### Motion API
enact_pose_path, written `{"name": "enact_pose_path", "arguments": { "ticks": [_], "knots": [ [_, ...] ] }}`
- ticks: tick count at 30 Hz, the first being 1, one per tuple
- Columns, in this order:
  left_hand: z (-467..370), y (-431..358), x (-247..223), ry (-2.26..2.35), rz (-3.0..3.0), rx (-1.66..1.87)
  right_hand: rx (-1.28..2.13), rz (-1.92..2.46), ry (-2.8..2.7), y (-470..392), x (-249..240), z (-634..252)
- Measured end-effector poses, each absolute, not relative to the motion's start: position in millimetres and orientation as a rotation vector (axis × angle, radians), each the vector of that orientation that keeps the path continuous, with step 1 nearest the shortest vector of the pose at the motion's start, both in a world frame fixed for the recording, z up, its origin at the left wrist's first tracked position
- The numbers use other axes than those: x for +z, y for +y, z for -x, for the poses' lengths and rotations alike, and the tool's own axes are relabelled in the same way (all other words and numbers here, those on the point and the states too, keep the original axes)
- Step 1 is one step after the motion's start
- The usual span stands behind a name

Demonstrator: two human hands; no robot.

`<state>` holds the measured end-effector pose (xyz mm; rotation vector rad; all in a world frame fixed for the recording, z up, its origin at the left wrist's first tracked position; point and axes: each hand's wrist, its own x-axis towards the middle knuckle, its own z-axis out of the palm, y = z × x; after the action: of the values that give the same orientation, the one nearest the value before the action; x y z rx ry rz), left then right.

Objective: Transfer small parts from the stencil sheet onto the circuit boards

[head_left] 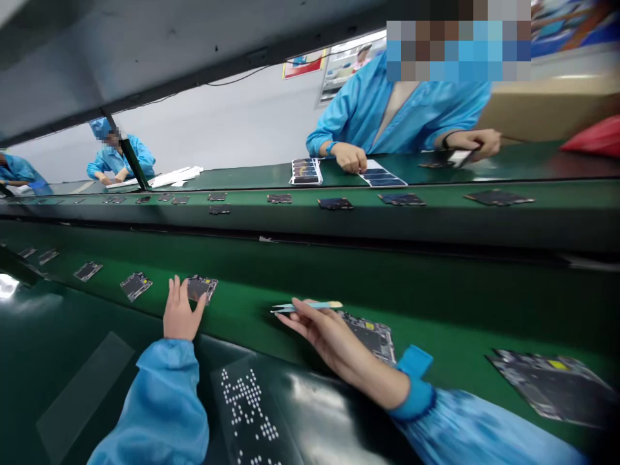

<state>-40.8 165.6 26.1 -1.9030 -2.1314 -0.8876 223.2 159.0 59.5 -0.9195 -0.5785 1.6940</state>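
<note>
A white wall (232,129) stands at the back of the room, and a long green belt (256,274) runs across the front, beside a shiny dark green tabletop (72,336). Flat dark circuit boards lie along the belt in a loose row. The person's left hand (181,313), in a loose blue sleeve (169,394), is at a thin gray board with a small yellow patch (202,289), which lies on the belt. The fingers and thumb are spread at the board's near left part, but one cannot tell if they pinch it or just touch it. The right hand (320,329) is grasping light blue metal tweezers with a yellowish end (317,305). Their thin tips point left, a little apart, over the belt and well apart from the board by the left hand. Another dark board with a yellow square (380,336) lies behind the right wrist, partly hidden. A bigger-looking dark board (552,381) lies farther right. On the tabletop, between the arms, is a see-through sheet with white dots (249,400). Across the way, a co-worker in a blue coat (349,106) has one hand at a white-edged sheet with dark panels (385,175).
</note>
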Motion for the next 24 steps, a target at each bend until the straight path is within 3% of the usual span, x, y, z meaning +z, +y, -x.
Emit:
{"name": "enact_pose_path", "arguments": {
  "ticks": [7, 16, 24],
  "knots": [
    [4.6, 158.9, 6.2, -2.111, 2.052, -0.746, 1.588, 0.901, -0.634, 187.0, 42.6, -177.7],
    [-4.3, 131.8, 20.3, -1.992, 2.305, -0.591, 1.514, 0.958, -0.753, 217.9, 24.5, -119.8],
    [3.8, 130.8, 27.7, -1.930, 2.516, -0.560, 1.468, 1.017, -0.861, 214.2, 19.4, -123.9]
  ]
}}
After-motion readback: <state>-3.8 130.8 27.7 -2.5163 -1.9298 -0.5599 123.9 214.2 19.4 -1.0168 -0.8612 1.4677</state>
